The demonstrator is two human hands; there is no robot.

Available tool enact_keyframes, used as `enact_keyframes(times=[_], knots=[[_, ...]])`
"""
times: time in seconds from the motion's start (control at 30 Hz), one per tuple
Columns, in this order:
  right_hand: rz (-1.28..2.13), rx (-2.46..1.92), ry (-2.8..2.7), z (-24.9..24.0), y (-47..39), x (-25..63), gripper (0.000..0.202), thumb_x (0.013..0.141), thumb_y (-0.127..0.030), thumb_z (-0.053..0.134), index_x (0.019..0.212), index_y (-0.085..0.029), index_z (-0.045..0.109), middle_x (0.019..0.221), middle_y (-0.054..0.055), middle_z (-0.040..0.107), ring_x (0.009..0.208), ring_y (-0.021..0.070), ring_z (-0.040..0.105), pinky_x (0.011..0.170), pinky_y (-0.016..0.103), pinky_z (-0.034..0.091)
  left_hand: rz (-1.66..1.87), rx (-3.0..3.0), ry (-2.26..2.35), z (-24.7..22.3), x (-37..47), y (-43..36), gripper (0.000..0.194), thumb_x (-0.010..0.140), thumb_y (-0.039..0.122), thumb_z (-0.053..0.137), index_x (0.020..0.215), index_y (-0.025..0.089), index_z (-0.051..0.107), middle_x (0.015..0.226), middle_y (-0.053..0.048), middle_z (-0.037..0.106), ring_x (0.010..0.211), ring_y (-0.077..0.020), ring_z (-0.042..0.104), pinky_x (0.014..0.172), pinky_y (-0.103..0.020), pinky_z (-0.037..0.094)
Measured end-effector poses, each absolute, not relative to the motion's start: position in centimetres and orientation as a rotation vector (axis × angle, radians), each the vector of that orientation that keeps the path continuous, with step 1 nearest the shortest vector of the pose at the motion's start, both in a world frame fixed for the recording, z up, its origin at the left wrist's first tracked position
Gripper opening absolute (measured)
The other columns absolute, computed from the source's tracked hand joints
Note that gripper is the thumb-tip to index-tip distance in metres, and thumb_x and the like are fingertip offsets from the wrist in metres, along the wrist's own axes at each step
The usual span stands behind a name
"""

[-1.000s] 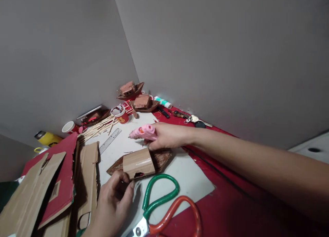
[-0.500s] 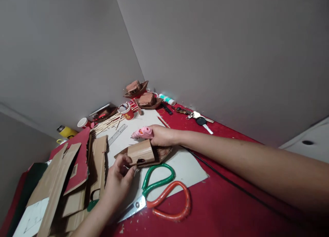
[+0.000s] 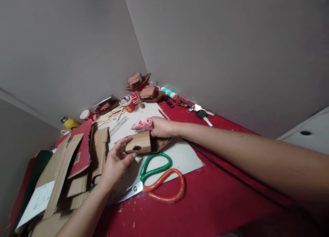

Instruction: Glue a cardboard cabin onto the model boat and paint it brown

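A small cardboard boat (image 3: 140, 142) with a curved cardboard cabin and a dark hole in its side lies near the middle of the white sheet (image 3: 180, 154). My left hand (image 3: 118, 159) grips the cabin's left end between thumb and fingers. Behind the cabin, my right hand (image 3: 160, 126) is wrapped round a pink glue gun (image 3: 142, 124), whose nozzle points left. Part of the boat's hull shows below my right hand. Large scissors (image 3: 147, 185) with a green and an orange handle lie in front of the boat.
Cardboard pieces (image 3: 61, 168) are piled at the left. Behind are a ruler (image 3: 118, 126), wooden sticks (image 3: 109, 116), a red cup (image 3: 128, 105) and two finished-looking boats (image 3: 149, 93). Keys (image 3: 202, 113) lie at the right. A black cable (image 3: 226, 177) crosses the red table (image 3: 200, 202).
The view has shifted slightly. My left hand has moved its hold on the cabin, with its fingers now over the left end. The cabin sits turned a little, its hole side showing more.
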State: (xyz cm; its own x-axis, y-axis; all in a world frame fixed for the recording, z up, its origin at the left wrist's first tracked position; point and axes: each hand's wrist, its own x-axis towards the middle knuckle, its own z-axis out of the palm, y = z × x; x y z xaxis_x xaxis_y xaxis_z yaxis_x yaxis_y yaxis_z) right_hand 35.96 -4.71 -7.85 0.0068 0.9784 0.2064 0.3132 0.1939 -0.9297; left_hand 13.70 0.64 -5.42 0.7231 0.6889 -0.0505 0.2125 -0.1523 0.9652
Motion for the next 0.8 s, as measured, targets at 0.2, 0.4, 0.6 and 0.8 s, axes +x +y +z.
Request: enact_keyframes(times=[0.2, 0.4, 0.6, 0.8], knots=[[0.856, -1.351, -1.447, -8.3, -4.6, 36.6, 0.052, 0.059, -0.004, 0.072, 0.108, -0.021, 0.073, 0.108, 0.0, 0.074, 0.105, 0.0229, 0.067, 0.095, 0.026, 0.048, 0.581, 1.89, 0.676, -5.7, 14.2, 2.6, 0.035, 0.068, 0.024, 0.077, 0.101, 0.018, 0.067, 0.1, -0.006, 0.071, 0.079, -0.0154, 0.068, 0.073, -0.028, 0.054], [0.861, -1.376, -1.406, -8.2, -4.7, 36.6, 0.047, 0.056, -0.01, 0.077, 0.101, -0.023, 0.076, 0.101, -0.002, 0.076, 0.098, 0.0233, 0.069, 0.089, 0.024, 0.051, 0.614, 2.024, 0.658, -6.9, 13.7, 2.9, 0.026, 0.073, 0.022, 0.072, 0.098, 0.018, 0.069, 0.097, -0.006, 0.07, 0.084, -0.0169, 0.066, 0.075, -0.029, 0.053], [0.871, -1.395, -1.389, -8.3, -4.8, 36.5, 0.044, 0.057, -0.008, 0.077, 0.097, -0.024, 0.076, 0.095, -0.002, 0.077, 0.097, 0.0251, 0.069, 0.091, 0.027, 0.051, 0.535, 2.141, 0.651, -7.2, 12.4, 2.9, 0.026, 0.079, 0.021, 0.067, 0.105, 0.02, 0.069, 0.095, -0.005, 0.069, 0.065, -0.0102, 0.056, 0.056, -0.021, 0.045], [0.922, -1.361, -1.422, -8.3, -4.9, 36.4, 0.044, 0.062, -0.006, 0.073, 0.103, -0.024, 0.075, 0.107, -0.001, 0.074, 0.107, 0.0251, 0.066, 0.097, 0.028, 0.048, 0.478, 2.164, 0.653, -7.6, 12.2, 2.8, 0.038, 0.081, 0.022, 0.066, 0.119, 0.024, 0.061, 0.105, -0.004, 0.063, 0.053, -0.0042, 0.041, 0.048, -0.019, 0.035]])
